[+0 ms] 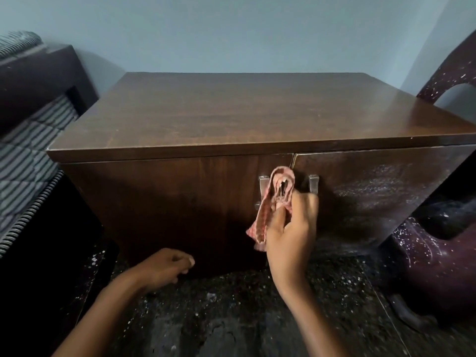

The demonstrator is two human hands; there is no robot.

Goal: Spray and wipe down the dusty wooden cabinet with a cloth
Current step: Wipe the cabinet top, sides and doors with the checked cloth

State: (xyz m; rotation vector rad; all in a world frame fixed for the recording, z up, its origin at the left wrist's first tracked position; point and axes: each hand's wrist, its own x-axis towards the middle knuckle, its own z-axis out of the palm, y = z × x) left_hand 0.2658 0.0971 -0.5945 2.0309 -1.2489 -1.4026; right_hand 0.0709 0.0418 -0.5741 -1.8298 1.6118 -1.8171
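Right hand [288, 228] pinches a red checked cloth [270, 202] against the cabinet [180, 197] doors, between two handles [313, 184].
Left hand [164, 266] loosely curled, empty, low by the left door; cabinet's right edge cut off; no writing visible.

Bare forearms [108, 305] (no sleeves visible)

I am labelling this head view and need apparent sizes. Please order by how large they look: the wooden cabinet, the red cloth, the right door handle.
1. wooden cabinet, by far the largest.
2. red cloth, bunched in the right hand.
3. right door handle, smallest, though the hand hides its lower part.
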